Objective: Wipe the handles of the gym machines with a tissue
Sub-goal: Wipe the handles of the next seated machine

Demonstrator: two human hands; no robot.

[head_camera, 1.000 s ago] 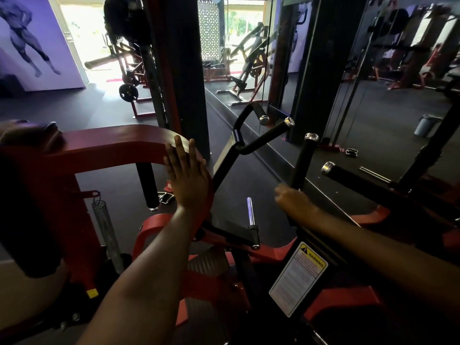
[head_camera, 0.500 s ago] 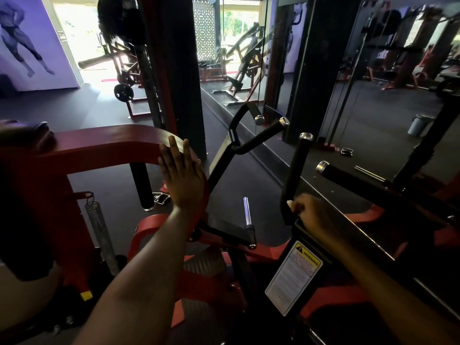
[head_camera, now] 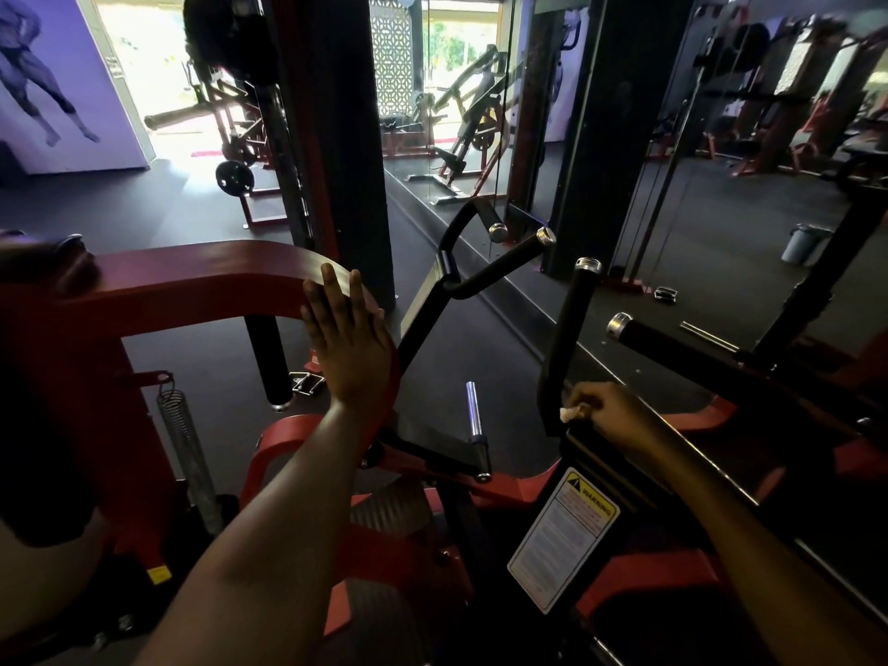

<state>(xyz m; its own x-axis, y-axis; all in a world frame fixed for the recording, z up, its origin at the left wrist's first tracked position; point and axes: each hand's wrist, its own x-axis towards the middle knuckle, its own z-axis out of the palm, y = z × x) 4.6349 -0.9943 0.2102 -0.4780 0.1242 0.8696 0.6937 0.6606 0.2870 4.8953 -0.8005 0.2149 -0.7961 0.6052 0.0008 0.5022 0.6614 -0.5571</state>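
Head view: "WARNING" label (head_camera: 563,538); right hand (head_camera: 612,413) pinching tissue (head_camera: 568,413), left hand (head_camera: 350,338) flat on red frame (head_camera: 192,281).

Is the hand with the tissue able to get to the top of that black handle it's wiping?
Probably yes. The right hand holds the tissue against the bottom of the upright black handle, and nothing blocks the way up to its silver cap.

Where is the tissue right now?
The tissue is pinched in the right hand, at the base of the upright black handle, above the warning label.
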